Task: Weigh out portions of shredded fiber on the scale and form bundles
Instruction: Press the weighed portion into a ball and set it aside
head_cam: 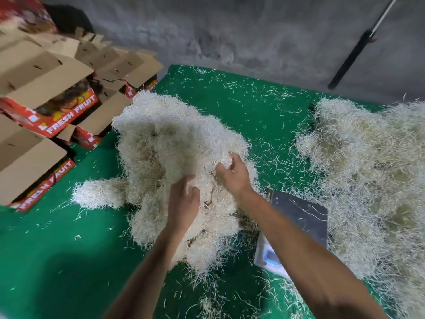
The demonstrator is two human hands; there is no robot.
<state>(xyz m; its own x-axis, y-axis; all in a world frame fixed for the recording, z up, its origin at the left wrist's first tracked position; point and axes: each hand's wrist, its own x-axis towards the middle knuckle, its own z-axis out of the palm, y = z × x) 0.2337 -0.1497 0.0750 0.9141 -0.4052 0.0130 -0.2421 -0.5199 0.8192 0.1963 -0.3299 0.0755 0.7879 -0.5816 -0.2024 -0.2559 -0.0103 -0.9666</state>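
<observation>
Shredded fiber pile heaped at centre of green bench; second, looser fiber heap at right. Digital scale between the two, platform bare save for stray strands, display partly hidden under the right forearm.

Left hand pressed flat on the central pile, fingers relaxed. Right hand pinching a tuft at the pile's crest, grip narrow.

Risks, as judged:
- Tangled strands dragging extra fiber along with the tuft: overweight portion.
- Loose strands shed across the scale platform: false reading.
- Forearm over the display: reading obscured.

Legible writing: "FRESH FRUIT" in white on the red cartons stacked at left.
</observation>
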